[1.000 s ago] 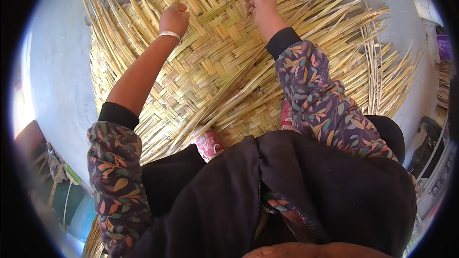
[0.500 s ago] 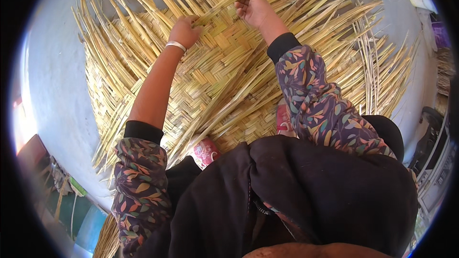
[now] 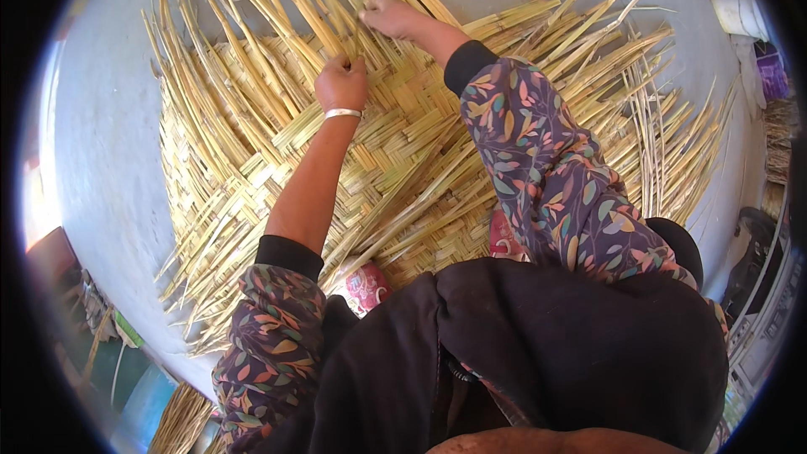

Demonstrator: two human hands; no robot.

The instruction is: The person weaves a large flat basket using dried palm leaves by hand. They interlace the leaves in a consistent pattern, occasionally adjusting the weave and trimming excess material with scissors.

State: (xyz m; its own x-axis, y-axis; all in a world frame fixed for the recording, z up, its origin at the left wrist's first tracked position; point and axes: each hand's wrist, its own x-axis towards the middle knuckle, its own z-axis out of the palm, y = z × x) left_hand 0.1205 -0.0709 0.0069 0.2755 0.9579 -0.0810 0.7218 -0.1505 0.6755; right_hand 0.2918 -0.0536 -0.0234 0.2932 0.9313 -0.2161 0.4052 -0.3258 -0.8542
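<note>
Premises: a craft work area at floor level; whether it is a home or a small workshop cannot be determined. Grounds: a large, partly woven mat (image 3: pixel 395 176) of flattened stalks, its ends loose, lies directly on a smooth grey floor (image 3: pixel 109 160). A bundle of stalks (image 3: pixel 181 420) lies at lower left; a second pile (image 3: pixel 778 143) sits at the right edge, near a white bucket (image 3: pixel 738 11) and a purple item (image 3: pixel 771 76), kind unclear.
</note>
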